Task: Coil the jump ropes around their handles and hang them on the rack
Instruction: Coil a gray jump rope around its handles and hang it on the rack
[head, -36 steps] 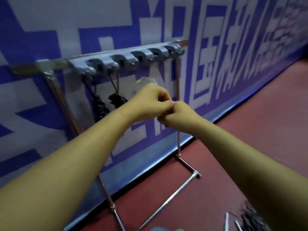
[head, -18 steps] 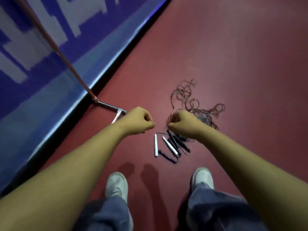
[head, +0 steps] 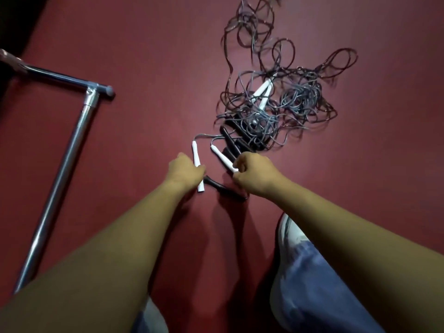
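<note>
A tangled pile of jump ropes [head: 283, 99] lies on the red floor in front of me. My left hand [head: 183, 170] grips a white handle [head: 195, 152] that lies near the pile's front edge. My right hand [head: 255, 173] curls its fingers round the end of a second white handle [head: 221, 156]. Several black handles [head: 230, 140] lie between and behind the two white ones, and one black handle [head: 223, 187] lies under my wrists. Two more white handles [head: 263, 91] sit in the middle of the tangle.
The rack's metal base tube [head: 60, 174] runs along the floor at the left, with a cross tube and joint [head: 92, 92] at its far end. My shoe [head: 290, 231] and jeans [head: 319, 284] are at the lower right.
The view swung down from the rack on the wall to the floor. Both hands dropped from chest height to the rope pile and took hold of the two white handles.
</note>
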`<state>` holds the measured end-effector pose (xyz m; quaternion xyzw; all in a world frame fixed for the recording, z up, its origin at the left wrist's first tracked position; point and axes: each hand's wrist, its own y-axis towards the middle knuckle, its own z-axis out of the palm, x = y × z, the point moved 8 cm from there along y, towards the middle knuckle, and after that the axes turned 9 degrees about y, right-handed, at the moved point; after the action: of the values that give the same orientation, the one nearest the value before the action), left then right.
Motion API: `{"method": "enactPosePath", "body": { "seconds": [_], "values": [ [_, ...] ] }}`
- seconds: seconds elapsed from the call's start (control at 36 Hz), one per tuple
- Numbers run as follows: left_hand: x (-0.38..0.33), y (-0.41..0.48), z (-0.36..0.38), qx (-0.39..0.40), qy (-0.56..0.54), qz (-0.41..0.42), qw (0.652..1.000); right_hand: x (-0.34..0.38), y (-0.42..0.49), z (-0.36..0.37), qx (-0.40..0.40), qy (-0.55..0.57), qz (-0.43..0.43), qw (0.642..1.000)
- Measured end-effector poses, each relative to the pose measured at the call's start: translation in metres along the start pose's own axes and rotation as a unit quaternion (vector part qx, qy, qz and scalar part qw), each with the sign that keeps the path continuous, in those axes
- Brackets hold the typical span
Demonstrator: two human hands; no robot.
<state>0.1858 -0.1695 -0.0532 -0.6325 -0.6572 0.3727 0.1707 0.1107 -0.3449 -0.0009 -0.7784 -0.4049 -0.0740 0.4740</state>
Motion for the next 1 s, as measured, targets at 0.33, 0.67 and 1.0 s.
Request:
{"method": "enactPosePath", "body": {
  "seconds": [0.33,0.67,1.0],
  "values": [
    [0.000,0.040,0.031,-0.085,-0.003,-0.038,0.996,-0.022,0.059,0.045,-0.111,-0.095,0.012,0.989],
    [-0.022,0.036,0.033,-0.010,-0.072,0.000,0.997,-0.015,0.072,0.055,-0.092,0.092,0.072,0.989],
    [-0.021,0.043,0.036,-0.014,-0.205,-0.008,0.979,-0.004,0.057,0.070,0.008,0.404,0.118,0.907]
  ]
}}
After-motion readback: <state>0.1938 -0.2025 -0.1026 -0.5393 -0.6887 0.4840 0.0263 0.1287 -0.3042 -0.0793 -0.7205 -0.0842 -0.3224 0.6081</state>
